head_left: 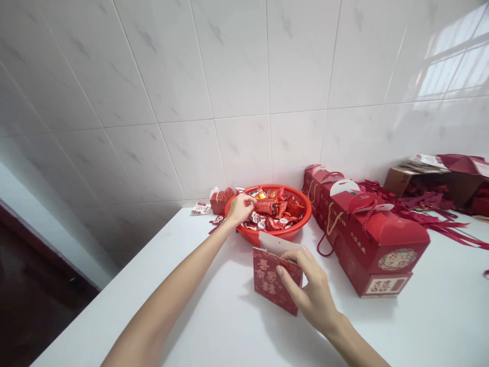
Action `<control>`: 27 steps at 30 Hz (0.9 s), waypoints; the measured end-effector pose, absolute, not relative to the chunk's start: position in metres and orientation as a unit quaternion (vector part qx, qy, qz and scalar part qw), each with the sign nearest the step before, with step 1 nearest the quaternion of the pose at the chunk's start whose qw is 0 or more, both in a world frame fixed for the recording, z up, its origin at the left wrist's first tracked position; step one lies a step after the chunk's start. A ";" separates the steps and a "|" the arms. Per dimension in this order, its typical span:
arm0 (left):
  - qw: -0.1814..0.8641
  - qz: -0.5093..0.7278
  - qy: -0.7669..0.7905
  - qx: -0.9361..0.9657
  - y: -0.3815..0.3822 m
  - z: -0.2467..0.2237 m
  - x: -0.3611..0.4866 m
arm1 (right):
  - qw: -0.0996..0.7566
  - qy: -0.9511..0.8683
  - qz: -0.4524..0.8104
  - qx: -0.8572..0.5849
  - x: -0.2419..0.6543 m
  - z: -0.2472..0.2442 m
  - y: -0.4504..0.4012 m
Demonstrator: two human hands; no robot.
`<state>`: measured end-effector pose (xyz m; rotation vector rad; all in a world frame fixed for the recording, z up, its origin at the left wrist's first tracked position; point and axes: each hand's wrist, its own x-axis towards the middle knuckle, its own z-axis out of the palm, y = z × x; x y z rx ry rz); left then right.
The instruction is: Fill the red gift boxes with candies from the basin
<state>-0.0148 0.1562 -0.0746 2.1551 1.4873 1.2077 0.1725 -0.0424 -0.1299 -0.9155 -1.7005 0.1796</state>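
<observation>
A red plastic basket (pixel 305 220) holds many red-wrapped sweets (pixel 280 210). Over its left side is my left hand (pixel 242 208), its fingers pinched together at the sweets; what is between the fingertips is too small to name. In front of the basket, an upright red box (pixel 272 280) with pale characters has its top flaps raised. My right hand (pixel 307 280) grips this box by its right side, thumb on the front and fingers at the top opening. The inside of the box is mostly hidden.
Closed red gift boxes (pixel 355 234) stand in a row on the right. Behind them lie dark red ribbons (pixel 424 216) and a cardboard box (pixel 397 181) with cards. A small red box (pixel 219 202) and a card (pixel 200 208) are left of the basket. A tiled wall borders the white table (pixel 214 316).
</observation>
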 end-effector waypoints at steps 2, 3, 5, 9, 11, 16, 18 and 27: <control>0.098 0.371 0.484 0.786 0.155 -0.070 -0.004 | 0.564 -0.724 0.081 -0.388 0.172 -0.130 -0.043; 0.086 0.347 0.469 0.808 0.156 -0.068 0.002 | 0.565 -0.723 0.082 -0.389 0.172 -0.130 -0.042; 0.065 0.296 0.438 0.846 0.158 -0.065 0.016 | 0.567 -0.721 0.086 -0.390 0.172 -0.130 -0.042; 0.036 0.199 0.395 0.896 0.166 -0.068 0.042 | 0.562 -0.721 0.095 -0.394 0.174 -0.131 -0.041; 0.021 0.162 0.394 0.904 0.168 -0.071 0.050 | 0.559 -0.722 0.098 -0.396 0.174 -0.132 -0.041; -0.019 0.098 0.433 0.896 0.171 -0.073 0.052 | 0.555 -0.722 0.110 -0.399 0.174 -0.131 -0.041; -0.032 0.084 0.443 0.892 0.169 -0.072 0.051 | 0.554 -0.722 0.111 -0.399 0.174 -0.130 -0.041; -0.028 0.087 0.440 0.893 0.156 -0.069 0.052 | 0.558 -0.721 0.109 -0.396 0.174 -0.130 -0.042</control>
